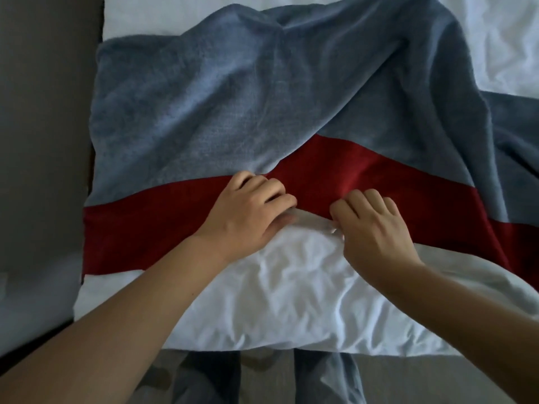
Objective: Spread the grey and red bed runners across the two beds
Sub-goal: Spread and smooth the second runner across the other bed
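Note:
A bed runner lies rumpled across the white bed [277, 301]. Its grey part [204, 106] covers the far side and bunches up toward the upper right. Its red band [140, 234] runs along the near edge. My left hand [250, 217] grips the red band's near edge, fingers curled into the fabric. My right hand [376, 225] pinches the same edge a little to the right. Between the two hands the red edge is pulled up off the white duvet.
Brown floor [38, 141] runs along the bed's left side. White sheet [501, 48] shows at the upper right beyond the runner. My legs in grey trousers [204, 380] stand at the foot of the bed.

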